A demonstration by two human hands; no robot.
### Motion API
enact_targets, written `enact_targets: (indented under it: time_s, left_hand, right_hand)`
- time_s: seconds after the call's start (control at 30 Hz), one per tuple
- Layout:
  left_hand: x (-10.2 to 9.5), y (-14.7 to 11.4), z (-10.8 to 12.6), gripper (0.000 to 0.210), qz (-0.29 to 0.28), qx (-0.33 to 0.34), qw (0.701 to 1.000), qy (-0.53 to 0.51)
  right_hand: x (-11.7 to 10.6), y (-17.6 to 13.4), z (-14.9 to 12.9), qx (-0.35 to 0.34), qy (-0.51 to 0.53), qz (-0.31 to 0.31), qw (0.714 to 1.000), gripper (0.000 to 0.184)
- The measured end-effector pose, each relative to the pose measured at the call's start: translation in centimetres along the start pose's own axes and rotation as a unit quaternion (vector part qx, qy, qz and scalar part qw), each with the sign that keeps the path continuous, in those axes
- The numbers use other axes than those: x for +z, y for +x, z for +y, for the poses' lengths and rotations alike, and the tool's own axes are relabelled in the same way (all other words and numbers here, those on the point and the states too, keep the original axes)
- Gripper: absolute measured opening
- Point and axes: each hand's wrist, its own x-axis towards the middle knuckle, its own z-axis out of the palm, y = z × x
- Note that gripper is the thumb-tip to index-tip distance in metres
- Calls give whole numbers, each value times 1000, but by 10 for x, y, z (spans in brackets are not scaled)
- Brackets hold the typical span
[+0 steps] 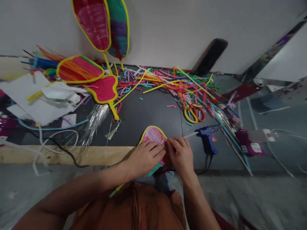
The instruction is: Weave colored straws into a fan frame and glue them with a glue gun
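Observation:
A small pipe-cleaner fan (154, 132) with a yellow rim and a pink and lilac filling lies at the table's front edge, its green lower part (154, 170) poking out below my hands. Across its left and middle rests my left hand (146, 158), fingers bent over it and holding it. My right hand (181, 155) has its thumb and fingers pinched together at the fan's right edge; the exact spot between the fingertips is hidden. A blue glue gun (207, 140) lies just right of my right hand, its white glue stick pointing toward that hand.
Loose pipe cleaners (168, 83) are heaped along the wall. Scissors (190, 115) lie before them. Finished fans (92, 25) lean at the back left, beside a pink butterfly-like piece (103, 89). Silver tinsel (98, 123), white paper (35, 95) and cables (64, 148) occupy the left side.

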Motion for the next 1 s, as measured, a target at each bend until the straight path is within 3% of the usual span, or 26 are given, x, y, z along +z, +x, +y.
enact_targets:
  time_s: [0.6,1.0]
  left_hand:
    - [3,5,5,28,-43,-7,999,28]
    - [3,5,3,28,-20,-16,1000,14]
  right_hand:
    - [1,-3,4,11,10,-26,1000,27]
    - [-1,-3,3,11,4,-40,999,27]
